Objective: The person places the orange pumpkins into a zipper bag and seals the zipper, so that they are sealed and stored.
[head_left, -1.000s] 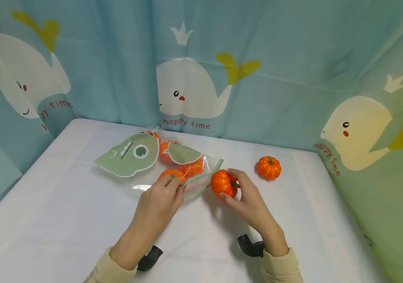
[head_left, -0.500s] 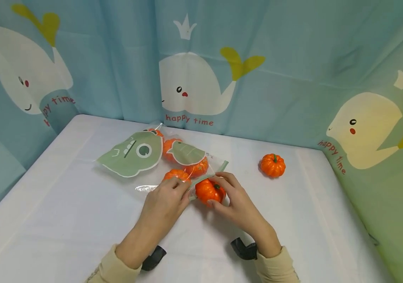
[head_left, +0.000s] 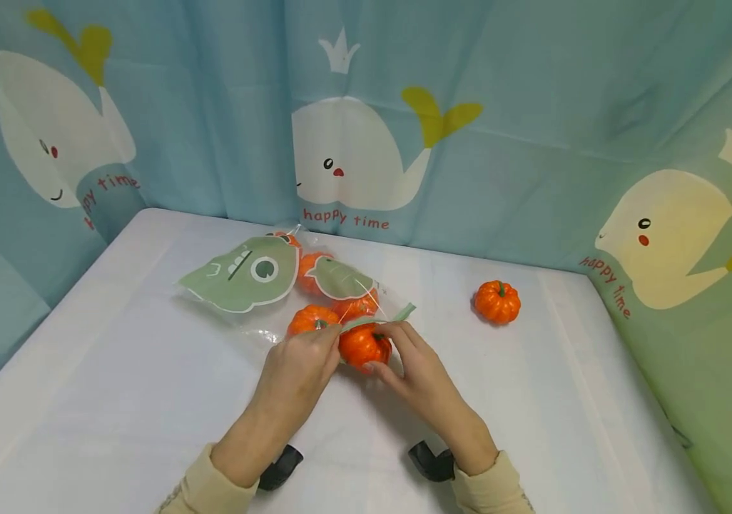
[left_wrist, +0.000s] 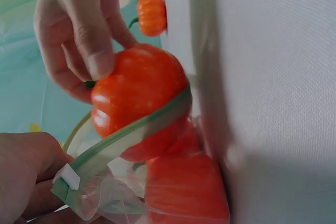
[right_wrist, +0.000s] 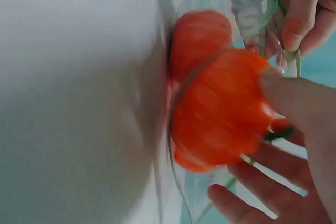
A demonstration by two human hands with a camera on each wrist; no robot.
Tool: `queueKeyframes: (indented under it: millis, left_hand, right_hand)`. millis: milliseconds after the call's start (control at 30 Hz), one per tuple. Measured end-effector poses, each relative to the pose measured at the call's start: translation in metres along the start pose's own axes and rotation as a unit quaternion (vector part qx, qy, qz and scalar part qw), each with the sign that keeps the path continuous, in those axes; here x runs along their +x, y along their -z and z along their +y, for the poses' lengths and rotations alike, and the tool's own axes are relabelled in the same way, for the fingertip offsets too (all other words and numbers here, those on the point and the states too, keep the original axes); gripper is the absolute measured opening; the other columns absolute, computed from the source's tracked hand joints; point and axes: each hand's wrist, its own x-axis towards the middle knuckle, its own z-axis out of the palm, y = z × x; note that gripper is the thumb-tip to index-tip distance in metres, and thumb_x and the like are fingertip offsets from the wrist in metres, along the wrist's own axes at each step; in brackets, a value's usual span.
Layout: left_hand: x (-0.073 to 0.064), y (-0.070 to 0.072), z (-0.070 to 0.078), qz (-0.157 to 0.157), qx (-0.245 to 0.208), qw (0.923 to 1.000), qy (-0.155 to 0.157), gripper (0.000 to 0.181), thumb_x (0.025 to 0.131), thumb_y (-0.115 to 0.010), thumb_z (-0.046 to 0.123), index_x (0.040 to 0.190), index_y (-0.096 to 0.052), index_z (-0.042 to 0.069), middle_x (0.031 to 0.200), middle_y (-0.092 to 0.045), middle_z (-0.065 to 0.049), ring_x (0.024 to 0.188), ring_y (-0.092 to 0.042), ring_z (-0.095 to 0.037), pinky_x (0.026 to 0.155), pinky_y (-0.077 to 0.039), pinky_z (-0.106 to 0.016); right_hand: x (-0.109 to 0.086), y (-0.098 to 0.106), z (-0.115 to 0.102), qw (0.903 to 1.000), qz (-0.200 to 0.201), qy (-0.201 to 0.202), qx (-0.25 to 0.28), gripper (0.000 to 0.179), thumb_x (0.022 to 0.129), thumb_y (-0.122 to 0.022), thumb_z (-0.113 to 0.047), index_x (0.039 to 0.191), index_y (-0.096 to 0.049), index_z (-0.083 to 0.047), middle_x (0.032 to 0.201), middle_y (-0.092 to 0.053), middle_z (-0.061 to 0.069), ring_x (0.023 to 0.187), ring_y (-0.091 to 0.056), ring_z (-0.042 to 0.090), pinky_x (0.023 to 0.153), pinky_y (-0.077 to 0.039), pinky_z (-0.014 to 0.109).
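A clear zip bag (head_left: 257, 275) printed with green cartoon shapes lies on the white table with several small orange pumpkins inside. My left hand (head_left: 298, 364) pinches the green-edged rim of the bag's mouth beside a white slider (left_wrist: 68, 176). Between the thumb and fingers of my right hand (head_left: 427, 378) is another orange pumpkin (head_left: 364, 348) with a green stem. In the left wrist view this pumpkin sits partly inside the mouth, behind the green rim. One more pumpkin (head_left: 497, 302) stands apart on the table to the right.
The white table (head_left: 552, 400) runs back to a blue-green curtain (head_left: 533, 128) with whale prints on its back and sides. A black curved piece (head_left: 280, 467) shows by the left wrist and a similar one (head_left: 431, 461) by the right.
My right hand has carried its pumpkin leftward from beside the bag into the mouth. The left hand keeps its pinch on the rim, and the lone pumpkin stays put.
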Motion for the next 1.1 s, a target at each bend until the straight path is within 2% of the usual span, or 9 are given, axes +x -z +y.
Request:
queueKeyframes:
  millis: [133,200,367,433,500,600,733,933,1100]
  left_hand:
    - [0.001,0.000,0.000,0.006,0.023,0.9997,-0.011,0.020,0.076,-0.073,-0.003,0.096,-0.073,0.002,0.061,-0.064,-0.003,0.051,-0.058,-0.015,0.047,-0.052,-0.030]
    - [0.000,0.000,0.001,0.005,0.023,0.9996,-0.016,0.026,0.075,-0.074,-0.003,0.101,-0.075,0.002,0.069,-0.070,-0.004,0.058,-0.063,-0.017,0.052,-0.055,-0.031]
    - [-0.003,0.000,0.003,0.014,0.015,0.9992,-0.035,0.031,0.075,-0.077,0.001,0.105,-0.077,0.007,0.092,-0.077,-0.004,0.080,-0.072,-0.020,0.063,-0.060,-0.035]
    - [-0.003,-0.001,0.003,0.022,0.026,0.9985,-0.042,0.031,0.074,-0.077,0.001,0.104,-0.077,0.008,0.088,-0.077,-0.003,0.076,-0.071,-0.019,0.058,-0.058,-0.034]
    - [-0.003,-0.001,0.001,0.029,0.040,0.9979,-0.041,0.031,0.073,-0.076,0.001,0.104,-0.076,0.009,0.080,-0.075,-0.002,0.067,-0.068,-0.018,0.050,-0.055,-0.032]
    - [-0.002,0.000,-0.002,0.036,0.053,0.9975,-0.030,0.031,0.072,-0.074,-0.001,0.102,-0.075,0.008,0.067,-0.067,-0.003,0.055,-0.060,-0.019,0.041,-0.046,-0.031]
    - [-0.004,0.000,-0.006,0.030,0.043,0.9985,-0.015,0.027,0.074,-0.073,-0.002,0.100,-0.075,0.007,0.062,-0.064,-0.003,0.050,-0.058,-0.019,0.040,-0.045,-0.030]
    - [-0.003,0.001,-0.007,0.002,0.019,0.9998,0.002,0.017,0.083,-0.074,0.007,0.099,-0.075,0.011,0.078,-0.074,-0.002,0.064,-0.068,-0.019,0.049,-0.053,-0.035]
    - [-0.002,0.002,-0.007,-0.009,0.019,0.9998,0.006,0.017,0.085,-0.075,0.011,0.102,-0.076,0.012,0.085,-0.076,-0.001,0.070,-0.071,-0.019,0.053,-0.056,-0.036]
  right_hand:
    - [0.000,0.000,0.002,0.9997,-0.016,0.014,-0.015,0.052,0.078,-0.082,-0.007,0.125,-0.060,-0.007,0.126,-0.061,0.005,0.117,-0.059,0.021,0.097,-0.053,0.037]
    - [-0.001,-0.004,0.003,0.9996,-0.018,0.018,-0.013,0.052,0.079,-0.082,-0.007,0.126,-0.061,-0.008,0.128,-0.059,0.005,0.118,-0.059,0.021,0.097,-0.053,0.037]
    - [0.000,-0.017,0.005,0.9984,0.023,0.044,-0.028,0.047,0.080,-0.081,-0.009,0.124,-0.063,-0.006,0.121,-0.058,0.013,0.110,-0.061,0.024,0.090,-0.056,0.037]
    - [0.000,-0.019,0.005,0.9972,0.040,0.051,-0.038,0.046,0.080,-0.082,-0.009,0.121,-0.063,-0.006,0.116,-0.058,0.013,0.103,-0.062,0.023,0.085,-0.056,0.035]
    - [0.001,-0.019,0.004,0.9974,0.041,0.051,-0.031,0.045,0.080,-0.081,-0.007,0.122,-0.064,-0.006,0.114,-0.060,0.012,0.100,-0.063,0.022,0.082,-0.056,0.033]
    - [0.001,-0.015,0.003,0.9991,0.011,0.040,0.011,0.048,0.081,-0.077,-0.001,0.127,-0.062,-0.005,0.118,-0.063,0.008,0.105,-0.064,0.020,0.086,-0.056,0.032]
    - [-0.001,-0.007,0.002,0.9974,-0.045,0.011,0.056,0.049,0.085,-0.073,0.001,0.131,-0.057,-0.002,0.124,-0.065,0.009,0.114,-0.064,0.022,0.091,-0.056,0.036]
    - [-0.005,0.013,-0.001,0.9890,-0.124,-0.054,0.060,0.046,0.091,-0.070,-0.009,0.134,-0.054,-0.002,0.127,-0.064,0.011,0.112,-0.066,0.026,0.094,-0.055,0.040]
    - [-0.006,0.025,-0.008,0.9805,-0.180,-0.070,0.032,0.044,0.095,-0.067,-0.020,0.134,-0.056,-0.005,0.134,-0.061,0.006,0.119,-0.063,0.023,0.099,-0.052,0.041]
